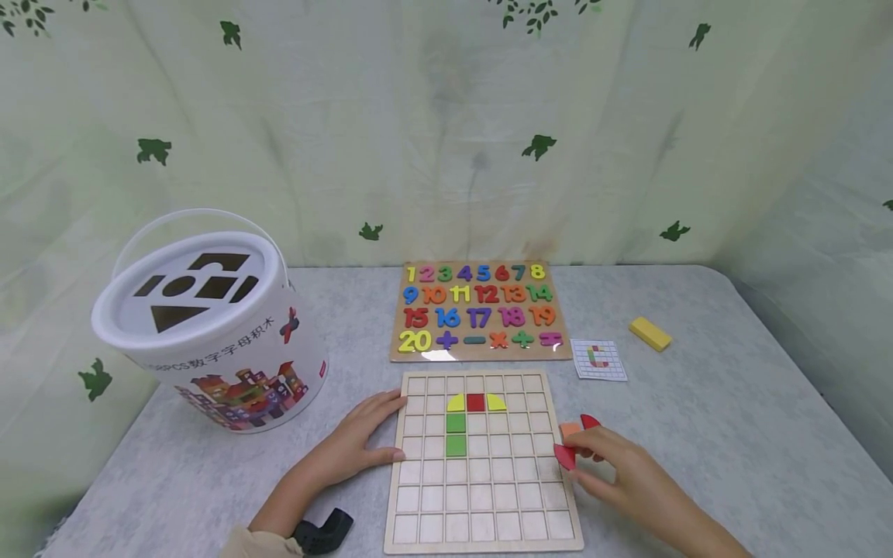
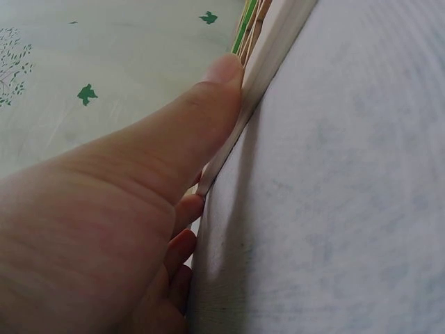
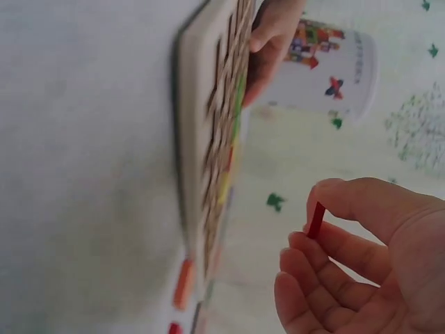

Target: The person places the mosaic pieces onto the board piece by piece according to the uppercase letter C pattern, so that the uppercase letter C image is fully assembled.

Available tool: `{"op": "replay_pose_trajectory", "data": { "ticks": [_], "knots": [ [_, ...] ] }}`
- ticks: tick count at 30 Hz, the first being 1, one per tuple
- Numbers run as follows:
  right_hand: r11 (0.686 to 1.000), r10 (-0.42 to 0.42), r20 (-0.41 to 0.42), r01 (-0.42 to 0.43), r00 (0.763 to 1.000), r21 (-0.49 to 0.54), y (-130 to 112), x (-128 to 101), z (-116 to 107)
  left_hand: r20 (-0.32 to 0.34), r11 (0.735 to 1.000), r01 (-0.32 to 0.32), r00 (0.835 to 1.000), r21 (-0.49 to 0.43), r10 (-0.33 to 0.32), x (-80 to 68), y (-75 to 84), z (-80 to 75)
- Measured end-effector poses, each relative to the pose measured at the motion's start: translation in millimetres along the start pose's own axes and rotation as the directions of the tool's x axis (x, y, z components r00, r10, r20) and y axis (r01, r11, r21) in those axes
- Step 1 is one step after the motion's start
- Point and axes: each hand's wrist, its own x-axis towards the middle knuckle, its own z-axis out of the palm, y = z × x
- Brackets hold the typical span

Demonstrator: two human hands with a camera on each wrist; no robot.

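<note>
A wooden grid board (image 1: 481,496) lies on the table in front of me, with yellow, red and green tiles (image 1: 476,402) set in its upper rows. My left hand (image 1: 363,443) rests flat against the board's left edge (image 2: 264,66), fingers straight. My right hand (image 1: 600,459) pinches a thin red tile (image 1: 565,456) at the board's right edge; the right wrist view shows that red tile (image 3: 316,219) between thumb and fingertips. An orange piece (image 1: 570,428) and another red piece (image 1: 590,421) lie just beyond that hand.
A white shape-sorter bucket (image 1: 209,325) stands at the left. A number puzzle board (image 1: 477,310) lies behind the grid board, a small pattern card (image 1: 598,359) and a yellow block (image 1: 650,333) to its right. A curtain hangs behind.
</note>
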Motion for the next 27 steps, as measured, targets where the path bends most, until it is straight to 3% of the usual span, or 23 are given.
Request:
{"op": "replay_pose_trajectory", "data": {
  "ticks": [3,6,13,21,27],
  "knots": [
    [0.996,-0.077,0.006,0.076,0.997,0.041,-10,11,1,0.000,1.000,0.012,1.000,-0.005,-0.012,-0.4,0.7,0.4],
    [0.992,-0.087,0.064,0.081,0.994,0.091,-20,22,6,0.000,1.000,0.030,1.000,-0.007,-0.030,-0.4,1.1,0.7],
    [0.966,-0.202,0.116,0.179,0.973,0.184,-33,43,34,0.002,1.000,0.011,1.000,-0.004,-0.011,0.7,0.5,0.8],
    [0.976,-0.111,0.270,0.054,0.956,0.209,-36,57,68,0.004,1.000,0.007,1.000,-0.010,-0.007,1.5,1.0,0.5],
    [0.983,-0.133,0.284,0.090,0.950,0.158,-34,61,84,0.004,1.000,0.014,1.000,-0.016,-0.014,0.9,0.8,0.2]
  ]
}}
